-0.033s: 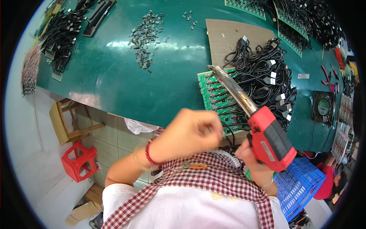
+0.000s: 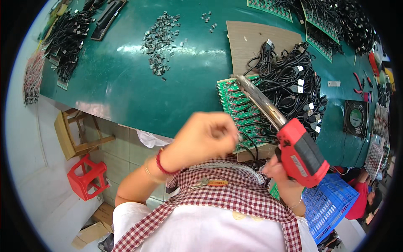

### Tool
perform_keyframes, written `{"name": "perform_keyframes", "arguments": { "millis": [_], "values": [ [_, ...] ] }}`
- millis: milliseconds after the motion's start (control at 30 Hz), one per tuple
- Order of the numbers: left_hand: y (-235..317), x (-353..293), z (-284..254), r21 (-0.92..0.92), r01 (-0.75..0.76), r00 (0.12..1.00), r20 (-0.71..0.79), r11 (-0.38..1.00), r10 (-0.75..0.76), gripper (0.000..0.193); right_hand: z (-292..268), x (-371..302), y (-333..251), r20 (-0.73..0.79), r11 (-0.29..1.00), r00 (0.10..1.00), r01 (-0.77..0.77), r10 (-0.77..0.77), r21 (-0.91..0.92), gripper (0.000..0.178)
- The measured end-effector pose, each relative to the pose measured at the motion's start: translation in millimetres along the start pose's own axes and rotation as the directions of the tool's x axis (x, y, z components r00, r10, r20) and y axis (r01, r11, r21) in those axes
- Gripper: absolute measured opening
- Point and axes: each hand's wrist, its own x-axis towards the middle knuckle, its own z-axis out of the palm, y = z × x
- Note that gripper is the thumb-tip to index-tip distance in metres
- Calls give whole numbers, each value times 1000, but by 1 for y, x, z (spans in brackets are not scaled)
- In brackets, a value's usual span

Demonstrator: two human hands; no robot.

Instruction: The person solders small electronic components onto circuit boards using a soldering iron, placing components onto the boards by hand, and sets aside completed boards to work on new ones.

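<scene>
My right hand (image 2: 280, 174) is closed around a red and black heat gun (image 2: 303, 153), partly hidden behind its body. The gun's long metal nozzle (image 2: 264, 105) slants up and left over a green circuit board panel (image 2: 228, 101) with rows of small boards. Black USB cables (image 2: 289, 80) run from the panel and lie heaped on its right side. My left hand (image 2: 208, 136), blurred by motion, is held in front of the table edge, just left of the panel's near end. Its fingers are curled into a pinch; what sits between them is too smeared to make out.
Small dark striped pieces (image 2: 161, 42) are heaped on the green table (image 2: 126, 84). A brown board (image 2: 252, 38) lies under the cables. At the right are a black fan (image 2: 357, 117) and red-handled pliers (image 2: 358, 82). A blue crate (image 2: 327, 210) and red stool (image 2: 87, 178) stand below.
My left hand has shifted left and slightly up, away from the heat gun. The heat gun has moved a little to the right, and its nozzle tip sits slightly lower.
</scene>
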Motion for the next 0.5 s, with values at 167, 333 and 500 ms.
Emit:
{"name": "perform_keyframes", "arguments": {
  "millis": [167, 333, 500],
  "values": [
    [-1, 21, -37, 131, 25, 992, -124, 991, -9, 9, -2, -14, 15, -146, 936, 980, -75, 132, 344, 42],
    [2, 27, -42, 144, 41, 995, -93, 989, -28, 10, -6, -28, 29, -87, 928, 982, -129, 169, 349, 43],
    [2, 30, -46, 113, 44, 997, -65, 993, -37, 10, -2, -28, 24, -68, 826, 950, -227, 303, 516, 21]
  ]
}}
